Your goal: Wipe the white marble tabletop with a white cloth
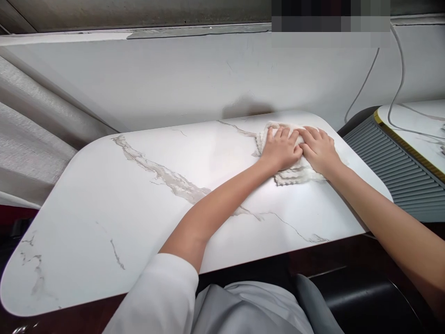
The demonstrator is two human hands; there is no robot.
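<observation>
A folded white cloth (290, 175) with a scalloped edge lies on the white marble-patterned table (156, 153), near its far right part. My left hand (282, 149) presses down on the cloth, palm down, its fingers stretched out and spread. Beside it my right hand (320, 150) also lies on the cloth, palm down with fingers extended and slightly bent. The two thumbs are close together. Both palms and part of the cloth are hidden beneath the hands.
A pale wall (167, 83) runs behind the table's far edge. At left hangs a light curtain (34, 106). To the right stand a grey ribbed cabinet (396, 162) with a gold edge and a white cable (402, 69). A black seat (371, 297) is below the near edge.
</observation>
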